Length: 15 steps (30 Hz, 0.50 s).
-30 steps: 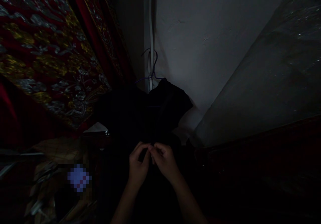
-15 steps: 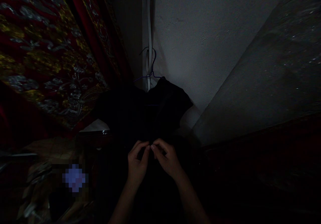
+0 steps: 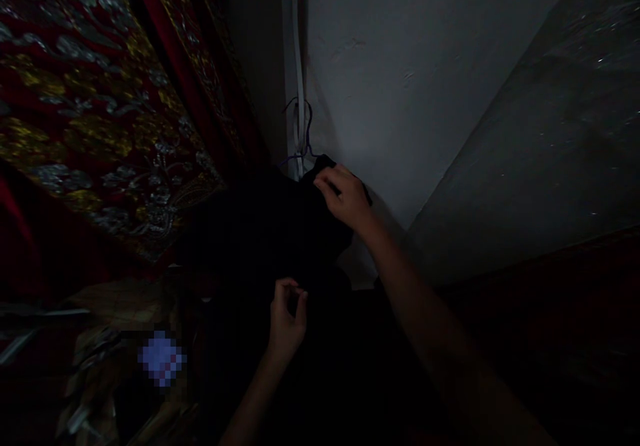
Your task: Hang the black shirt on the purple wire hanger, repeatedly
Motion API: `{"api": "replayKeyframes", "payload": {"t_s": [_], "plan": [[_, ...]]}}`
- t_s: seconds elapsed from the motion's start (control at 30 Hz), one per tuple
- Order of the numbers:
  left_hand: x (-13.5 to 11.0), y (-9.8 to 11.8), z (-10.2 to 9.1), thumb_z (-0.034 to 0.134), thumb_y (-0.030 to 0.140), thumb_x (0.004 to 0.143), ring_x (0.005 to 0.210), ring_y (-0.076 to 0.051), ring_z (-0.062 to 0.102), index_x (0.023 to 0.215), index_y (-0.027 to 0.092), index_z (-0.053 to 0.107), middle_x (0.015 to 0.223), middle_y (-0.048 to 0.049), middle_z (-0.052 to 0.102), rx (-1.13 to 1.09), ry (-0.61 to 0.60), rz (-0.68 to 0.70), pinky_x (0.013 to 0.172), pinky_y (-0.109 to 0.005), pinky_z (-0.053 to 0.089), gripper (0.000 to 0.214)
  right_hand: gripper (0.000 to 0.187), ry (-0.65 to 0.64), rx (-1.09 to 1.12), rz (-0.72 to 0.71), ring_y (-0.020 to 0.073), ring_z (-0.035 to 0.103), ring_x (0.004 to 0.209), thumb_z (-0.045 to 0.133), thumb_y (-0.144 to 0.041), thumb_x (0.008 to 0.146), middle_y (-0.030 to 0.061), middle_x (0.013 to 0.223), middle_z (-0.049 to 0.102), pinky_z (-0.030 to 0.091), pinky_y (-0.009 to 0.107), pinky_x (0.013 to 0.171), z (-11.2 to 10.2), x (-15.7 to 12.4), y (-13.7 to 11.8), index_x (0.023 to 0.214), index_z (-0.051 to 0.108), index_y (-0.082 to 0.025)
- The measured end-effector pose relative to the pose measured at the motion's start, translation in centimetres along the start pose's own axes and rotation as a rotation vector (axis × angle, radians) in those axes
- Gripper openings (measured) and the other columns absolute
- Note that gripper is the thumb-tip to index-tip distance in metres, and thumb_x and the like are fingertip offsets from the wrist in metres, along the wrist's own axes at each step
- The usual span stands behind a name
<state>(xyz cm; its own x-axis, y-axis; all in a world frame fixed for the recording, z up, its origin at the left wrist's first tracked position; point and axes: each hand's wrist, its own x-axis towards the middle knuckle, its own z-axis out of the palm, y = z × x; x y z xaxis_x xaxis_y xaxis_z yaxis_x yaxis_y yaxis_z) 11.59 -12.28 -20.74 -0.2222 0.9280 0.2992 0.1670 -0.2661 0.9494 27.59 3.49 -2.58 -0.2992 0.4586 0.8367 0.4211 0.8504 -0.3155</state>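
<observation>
A black short-sleeved garment [image 3: 260, 226] hangs in front of me on a thin purple hanger [image 3: 309, 126]; its folds are lost in the dark. Low on its front, my left hand [image 3: 289, 316] is closed in a pinch, thumb and forefinger together on the dark cloth. My right hand [image 3: 345, 196] is higher up, in front of the garment's right shoulder by the neckline. Its thumb and fingertips are pressed together, and anything between them is too small or too dark to make out.
The hanger's hook is on a pale strip or cord [image 3: 299, 53] running down the wall [image 3: 400, 66]. Red cloth with gold and silver decoration [image 3: 90, 99] fills the left. A clear plastic sheet [image 3: 550, 139] covers part of the right. Cluttered items [image 3: 95, 366] lie at lower left.
My right hand has moved up and to the right, from beside my left hand to the garment's shoulder. The left hand keeps its pinch at about the same place.
</observation>
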Motion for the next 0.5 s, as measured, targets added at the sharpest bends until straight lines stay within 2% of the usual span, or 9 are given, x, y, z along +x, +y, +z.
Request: {"api": "replayKeyframes", "payload": {"t_s": [0.1,0.17,0.2,0.27,0.37,0.43,0.5], "plan": [[1.4,0.1,-0.8,0.066,0.028,0.091,0.084,-0.018,0.067,0.106,0.022,0.054,0.088,-0.0023,0.066,0.059,-0.055,0.04,0.08,-0.03,0.05,0.02,0.02,0.007,0.003,-0.002,0.0158,0.054,0.075,0.055,-0.028,0.098,-0.0002,0.075,0.056,0.043,0.031,0.072,-0.1,1.5,-0.9,0.079,0.058,-0.022],[3.3,1.9,-1.3,0.063,0.027,0.094,0.091,-0.02,0.069,0.111,0.022,0.057,0.094,-0.0047,0.07,0.117,-0.116,0.125,0.084,-0.032,0.051,0.02,0.021,0.086,0.043,0.09,0.0133,0.052,0.067,0.055,-0.027,0.096,-0.0022,0.07,0.053,0.041,0.029,0.067,0.0,1.0,-2.3,0.076,0.056,-0.021],[4.5,3.3,-1.5,0.061,0.027,0.095,0.095,-0.02,0.069,0.113,0.022,0.059,0.099,-0.0059,0.071,0.141,-0.127,0.195,0.086,-0.033,0.051,0.019,0.022,0.143,0.088,0.159,0.0122,0.051,0.064,0.056,-0.026,0.095,-0.003,0.067,0.052,0.04,0.028,0.064,0.2,0.6,-3.0,0.073,0.055,-0.021],[7.3,6.8,-1.8,0.058,0.026,0.098,0.101,-0.02,0.068,0.118,0.021,0.061,0.105,-0.007,0.07,0.171,-0.064,0.391,0.092,-0.034,0.05,0.021,0.022,0.237,0.233,0.327,0.0106,0.048,0.058,0.057,-0.025,0.091,-0.0043,0.061,0.05,0.037,0.026,0.059,0.6,-0.2,-4.2,0.07,0.054,-0.02],[11.6,12.3,-1.6,0.054,0.023,0.1,0.095,-0.017,0.066,0.131,0.021,0.06,0.105,-0.0051,0.07,0.218,0.015,0.647,0.088,-0.031,0.05,0.032,0.017,0.274,0.501,0.555,0.0092,0.044,0.051,0.057,-0.025,0.086,-0.0058,0.055,0.047,0.034,0.024,0.053,1.3,-0.9,-5.3,0.069,0.056,-0.02],[13.8,14.8,-1.2,0.056,0.021,0.099,0.091,-0.017,0.066,0.123,0.019,0.065,0.102,-0.0047,0.071,0.28,-0.057,0.701,0.084,-0.03,0.05,0.025,0.015,0.279,0.593,0.619,0.0089,0.041,0.049,0.057,-0.027,0.085,-0.0067,0.054,0.045,0.033,0.023,0.051,1.8,-1.1,-5.7,0.071,0.057,-0.02],[15.1,15.8,-1.0,0.058,0.02,0.098,0.085,-0.016,0.066,0.103,0.017,0.069,0.093,-0.0034,0.071,0.347,-0.108,0.702,0.078,-0.028,0.049,0.013,0.015,0.303,0.559,0.584,0.009,0.042,0.051,0.059,-0.029,0.085,-0.0064,0.056,0.046,0.032,0.023,0.052,2.1,-1.2,-5.9,0.073,0.056,-0.021]]}}
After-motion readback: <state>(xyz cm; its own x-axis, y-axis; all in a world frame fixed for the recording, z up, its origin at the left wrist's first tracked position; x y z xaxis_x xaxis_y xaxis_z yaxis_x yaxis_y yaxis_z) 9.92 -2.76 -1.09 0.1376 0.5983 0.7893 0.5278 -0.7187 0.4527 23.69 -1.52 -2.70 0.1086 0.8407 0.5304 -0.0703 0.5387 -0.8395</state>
